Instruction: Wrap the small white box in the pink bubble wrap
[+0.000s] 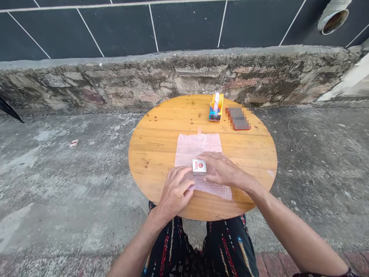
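A small white box with red print [199, 166] lies flat on a sheet of pinkish bubble wrap [198, 144]. To its left is my left hand [176, 190], fingers bent and apart, the fingertips close to the box's left side. My right hand [221, 169] reaches in from the other side, with its fingers at the box's upper right corner and the thumb apart below them. Both hands look open around the box; whether any fingertip touches it I cannot tell. Part of the wrap is covered by my hands.
The round wooden table [152, 144] stands over my knees. Toward its far edge are an orange and blue tape dispenser [216, 107] and a blurred flat red-edged object [238, 118]. A stone wall base [129, 86] runs behind. A crumpled packet [74, 142] lies on the concrete ground.
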The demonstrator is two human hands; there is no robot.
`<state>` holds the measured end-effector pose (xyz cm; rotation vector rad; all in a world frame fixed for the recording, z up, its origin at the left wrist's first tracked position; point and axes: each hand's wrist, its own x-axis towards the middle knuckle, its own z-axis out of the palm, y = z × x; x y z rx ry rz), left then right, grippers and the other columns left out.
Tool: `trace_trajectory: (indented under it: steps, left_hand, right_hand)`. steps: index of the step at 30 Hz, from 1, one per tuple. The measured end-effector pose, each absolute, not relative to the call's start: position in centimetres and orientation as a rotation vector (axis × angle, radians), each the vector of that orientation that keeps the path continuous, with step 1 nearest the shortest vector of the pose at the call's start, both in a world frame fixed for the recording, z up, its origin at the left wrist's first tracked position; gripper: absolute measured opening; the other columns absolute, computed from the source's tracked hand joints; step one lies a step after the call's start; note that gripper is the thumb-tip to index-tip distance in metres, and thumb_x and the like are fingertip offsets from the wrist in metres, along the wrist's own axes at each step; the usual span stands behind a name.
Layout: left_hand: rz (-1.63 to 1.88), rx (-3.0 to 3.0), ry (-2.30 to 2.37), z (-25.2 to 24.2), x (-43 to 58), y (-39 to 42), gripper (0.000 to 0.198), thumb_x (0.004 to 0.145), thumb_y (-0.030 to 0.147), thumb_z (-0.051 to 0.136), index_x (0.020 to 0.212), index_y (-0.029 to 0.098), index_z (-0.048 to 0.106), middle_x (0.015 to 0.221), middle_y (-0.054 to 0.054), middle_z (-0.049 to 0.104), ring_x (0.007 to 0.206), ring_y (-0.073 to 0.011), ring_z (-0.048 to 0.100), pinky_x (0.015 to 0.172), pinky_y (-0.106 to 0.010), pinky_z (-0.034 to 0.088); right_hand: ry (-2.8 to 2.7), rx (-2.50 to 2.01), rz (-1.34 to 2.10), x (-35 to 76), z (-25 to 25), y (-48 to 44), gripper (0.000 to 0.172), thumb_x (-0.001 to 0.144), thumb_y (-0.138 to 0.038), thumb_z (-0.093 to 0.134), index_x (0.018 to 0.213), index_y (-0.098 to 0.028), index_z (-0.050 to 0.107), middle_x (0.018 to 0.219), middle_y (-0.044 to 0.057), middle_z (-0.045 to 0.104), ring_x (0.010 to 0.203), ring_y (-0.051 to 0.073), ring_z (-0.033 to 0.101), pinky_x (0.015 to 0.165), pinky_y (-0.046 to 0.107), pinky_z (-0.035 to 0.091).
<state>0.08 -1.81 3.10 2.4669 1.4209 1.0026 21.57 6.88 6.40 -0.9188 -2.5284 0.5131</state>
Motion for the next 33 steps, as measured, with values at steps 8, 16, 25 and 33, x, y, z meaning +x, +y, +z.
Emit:
trace_trajectory:
  steps: [8,16,25,33]
  left_hand:
    - [1.054,2.404,1.402,2.8,0.1,-1.9,0.013,0.081,0.007,0.058,0.082,0.020,0.062,0.122,-0.007,0.059,0.116,-0.0250,0.052,0.098,-0.045,0.044]
    - [1.065,2.402,1.379,3.3,0.5,-1.6,0.012,0.081,0.008,0.058,0.081,0.019,0.062,0.122,-0.008,0.059,0.115,-0.0245,0.053,0.097,-0.043,0.044]
    - [1.127,2.238,1.431,5.0,0.8,0.0,0.007,0.083,0.014,0.059,0.078,0.019,0.060,0.112,-0.007,0.065,0.106,-0.0219,0.059,0.092,-0.038,0.045]
    - [1.087,2.063,1.488,5.9,1.4,2.4,0.006,0.080,0.015,0.060,0.077,0.020,0.061,0.110,-0.005,0.069,0.106,-0.0211,0.062,0.094,-0.035,0.045]
  right_hand:
    - [-2.521,-1.034,0.430,21.0,5.7,7.1,0.051,0.077,-0.011,0.060,0.127,-0.020,0.054,0.119,0.009,0.067,0.108,0.025,0.062,0.095,0.044,0.044]
    - [-2.507,-1.057,0.449,21.0,5.2,7.4,0.048,0.079,-0.013,0.060,0.126,-0.020,0.055,0.121,0.009,0.066,0.111,0.025,0.060,0.097,0.043,0.043]
    - [-2.216,-0.970,0.795,24.3,7.0,5.7,0.042,0.091,-0.032,0.054,0.132,-0.024,0.051,0.132,0.009,0.059,0.120,0.024,0.056,0.099,0.043,0.046]
    - [-2.091,-1.147,0.700,24.7,5.7,4.8,0.038,0.079,-0.027,0.068,0.115,-0.023,0.062,0.105,0.006,0.071,0.096,0.022,0.066,0.090,0.039,0.048]
